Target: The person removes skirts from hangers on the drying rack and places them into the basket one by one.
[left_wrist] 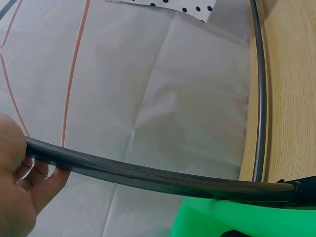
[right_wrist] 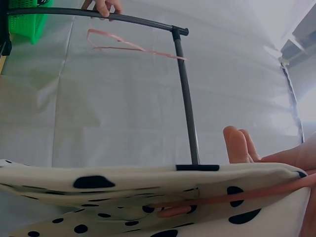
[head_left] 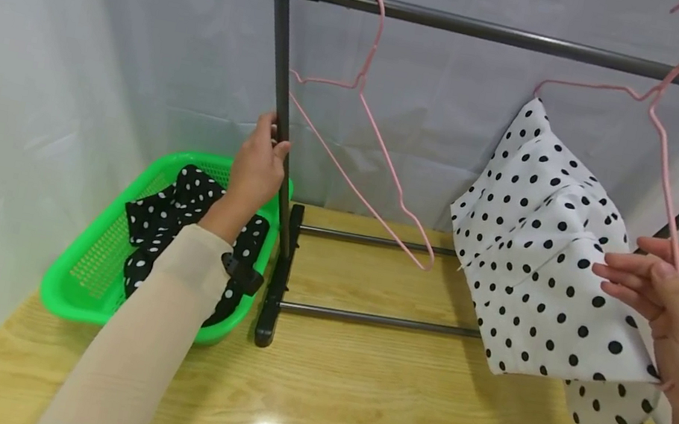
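Note:
My left hand (head_left: 260,161) grips the left upright post (head_left: 283,73) of a dark metal clothes rack; the left wrist view shows its fingers (left_wrist: 42,180) curled around the post (left_wrist: 148,177). My right hand (head_left: 650,286) pinches a pink wire hanger (head_left: 661,159) together with a white cloth with black dots (head_left: 546,279) draped on it, just below the top rail (head_left: 513,38). Seen from the right wrist, the cloth (right_wrist: 123,185) and hanger wire (right_wrist: 247,195) lie across the fingers (right_wrist: 237,145). An empty pink hanger (head_left: 365,81) hangs on the rail near the left post.
A green plastic basket (head_left: 85,303) holding a black cloth with white dots (head_left: 175,213) sits left of the rack's foot. The rack stands on a wooden table (head_left: 381,401). White sheeting hangs behind and to the left.

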